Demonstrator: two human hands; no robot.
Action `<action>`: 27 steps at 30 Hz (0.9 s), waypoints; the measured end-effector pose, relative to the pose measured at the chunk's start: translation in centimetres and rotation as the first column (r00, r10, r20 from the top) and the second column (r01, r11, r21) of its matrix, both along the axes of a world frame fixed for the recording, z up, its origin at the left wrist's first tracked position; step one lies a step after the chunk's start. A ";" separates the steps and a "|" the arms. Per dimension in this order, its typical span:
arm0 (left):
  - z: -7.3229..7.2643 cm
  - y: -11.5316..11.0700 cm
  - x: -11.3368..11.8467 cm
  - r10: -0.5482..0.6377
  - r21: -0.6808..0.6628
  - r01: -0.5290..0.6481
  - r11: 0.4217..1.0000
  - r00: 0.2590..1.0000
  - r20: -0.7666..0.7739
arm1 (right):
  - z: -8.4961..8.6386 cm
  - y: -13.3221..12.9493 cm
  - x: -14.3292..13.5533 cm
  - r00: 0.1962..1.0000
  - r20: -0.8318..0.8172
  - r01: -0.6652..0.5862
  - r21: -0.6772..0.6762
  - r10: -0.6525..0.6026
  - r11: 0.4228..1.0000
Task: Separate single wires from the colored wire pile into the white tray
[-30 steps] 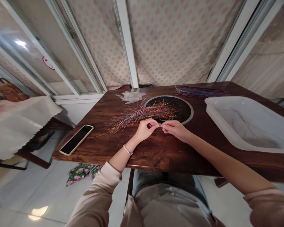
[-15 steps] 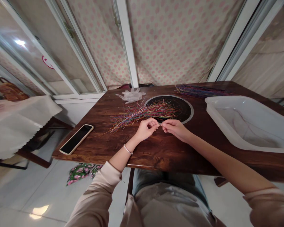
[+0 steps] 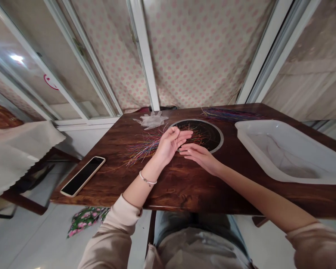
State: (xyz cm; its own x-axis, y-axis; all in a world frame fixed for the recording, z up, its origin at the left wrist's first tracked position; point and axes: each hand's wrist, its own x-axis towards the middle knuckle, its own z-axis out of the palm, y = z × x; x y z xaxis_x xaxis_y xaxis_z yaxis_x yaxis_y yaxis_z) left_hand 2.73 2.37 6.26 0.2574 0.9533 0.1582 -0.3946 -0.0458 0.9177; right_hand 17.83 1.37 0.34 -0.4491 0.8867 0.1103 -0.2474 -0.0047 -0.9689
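Observation:
My left hand (image 3: 169, 145) is raised over the near side of a loose pile of thin, multicoloured wires (image 3: 144, 148), palm turned inward and fingers stretched out. Just right of it and slightly lower, my right hand (image 3: 198, 155) is held with its fingers extended toward the left palm. Nothing shows in either hand. The left hand covers the middle of the wire pile, whose right end spreads over a round black plate (image 3: 217, 135) with a silver rim, set in the table.
On the dark wooden table (image 3: 179, 190) are a phone (image 3: 83, 175) at left, clear plastic gloves (image 3: 152, 120) at the back, a second wire bundle (image 3: 232, 114) at the back right, and a white tub (image 3: 248, 149) at right holding a few strands. A cloth-covered table (image 3: 25, 149) stands left.
My fingertips have come out of their pinch and stretched out. My left hand has risen and turned its palm inward, now over the pile; the right hand has moved slightly left. The view has shifted a little.

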 end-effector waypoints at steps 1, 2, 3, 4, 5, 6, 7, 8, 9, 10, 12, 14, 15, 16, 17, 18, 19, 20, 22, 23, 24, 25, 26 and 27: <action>0.8 -0.2 0.5 -0.020 0.006 0.020 1.000 1.000 0.015 | 0.5 -0.2 -0.4 0.999 -0.028 -0.015 0.015 0.015 1.000; 1.5 -0.4 1.0 -0.036 0.026 0.035 0.999 0.999 0.028 | 1.0 -0.5 -0.7 0.998 -0.058 -0.033 0.027 0.035 0.999; 2.1 -0.5 1.4 -0.044 0.046 0.043 0.998 0.998 0.039 | 1.4 -0.8 -1.1 0.994 -0.090 -0.056 0.034 0.059 0.998; 2.6 -0.5 1.9 -0.046 0.057 0.043 0.997 0.997 0.054 | 1.8 -1.1 -1.4 0.989 -0.117 -0.087 0.033 0.090 0.996; 2.9 -0.5 2.2 -0.038 0.060 0.033 0.998 0.996 0.076 | 2.2 -1.5 -1.7 0.983 -0.136 -0.119 0.026 0.122 0.993; 3.2 -0.3 2.4 -0.023 0.057 0.018 0.998 0.995 0.101 | 2.5 -1.9 -1.9 0.978 -0.145 -0.151 0.011 0.151 0.988; 3.3 -0.1 2.6 -0.007 0.047 0.001 0.999 0.992 0.124 | 2.8 -2.3 -1.9 0.974 -0.143 -0.177 -0.013 0.174 0.984; 3.3 0.2 2.6 0.009 0.027 -0.014 1.000 0.989 0.146 | 3.0 -2.6 -1.9 0.974 -0.136 -0.188 -0.039 0.182 0.981; 3.3 0.5 2.6 0.026 0.001 -0.027 1.000 0.986 0.167 | 3.1 -2.9 -1.7 0.976 -0.127 -0.185 -0.066 0.175 0.981; 3.2 0.8 2.5 0.043 -0.032 -0.038 0.999 0.981 0.188 | 3.2 -3.2 -1.4 0.981 -0.116 -0.165 -0.092 0.154 0.982; 3.0 1.3 2.3 0.090 -0.123 -0.063 0.990 0.969 0.230 | 3.1 -3.7 -0.5 0.994 -0.079 -0.090 -0.133 0.080 0.987; 2.7 1.6 2.1 0.153 -0.231 -0.093 0.969 0.953 0.261 | 2.8 -4.1 0.7 1.000 0.008 0.019 -0.141 -0.018 0.990; 2.5 1.6 2.1 0.182 -0.279 -0.106 0.955 0.947 0.266 | 2.6 -4.2 1.4 0.994 0.075 0.086 -0.129 -0.076 0.988; 2.4 1.5 2.1 0.203 -0.316 -0.113 0.942 0.943 0.266 | 2.4 -4.4 2.1 0.980 0.149 0.152 -0.106 -0.135 0.983; 2.2 1.4 2.1 0.218 -0.340 -0.122 0.932 0.940 0.261 | 2.3 -4.6 2.8 0.958 0.225 0.201 -0.087 -0.177 0.976; 2.1 1.2 2.2 0.215 -0.351 -0.118 0.929 0.944 0.252 | 2.1 -4.8 3.4 0.934 0.296 0.234 -0.076 -0.202 0.969; 1.9 1.0 2.2 0.206 -0.360 -0.110 0.927 0.948 0.241 | 2.0 -5.1 4.1 0.911 0.355 0.253 -0.073 -0.212 0.965; 1.6 0.8 2.3 0.208 -0.369 -0.113 0.922 0.952 0.226 | 1.9 -5.3 4.7 0.888 0.404 0.265 -0.061 -0.219 0.962; 1.2 0.5 2.5 0.179 -0.364 -0.098 0.926 0.965 0.194 | 1.7 -5.7 5.8 0.843 0.477 0.286 -0.003 -0.250 0.958; 1.1 0.4 2.6 0.159 -0.351 -0.088 0.932 0.971 0.177 | 1.7 -6.0 6.3 0.820 0.503 0.296 0.037 -0.274 0.955; 0.9 0.3 2.6 0.142 -0.342 -0.083 0.936 0.978 0.153 | 1.7 -6.2 6.7 0.795 0.530 0.301 0.076 -0.294 0.951; 0.8 0.2 2.6 0.127 -0.332 -0.080 0.940 0.984 0.122 | 1.7 -6.5 7.0 0.769 0.559 0.303 0.109 -0.310 0.947; 0.7 0.1 2.5 0.107 -0.321 -0.075 0.944 0.991 0.085 | 1.9 -6.8 7.4 0.744 0.585 0.305 0.135 -0.324 0.943; 0.7 -0.1 2.3 0.075 -0.307 -0.059 0.950 0.996 0.039 | 2.0 -7.0 7.9 0.719 0.608 0.310 0.151 -0.336 0.939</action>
State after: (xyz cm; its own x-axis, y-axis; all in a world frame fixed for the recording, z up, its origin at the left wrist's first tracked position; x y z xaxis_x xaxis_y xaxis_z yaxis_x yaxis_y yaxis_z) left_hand 5.05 2.29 6.96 0.1905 0.9728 -0.1318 -0.4453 0.2052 0.8716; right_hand 25.73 -5.67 2.38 -0.1165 0.9918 -0.0528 0.4227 0.0014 -0.9063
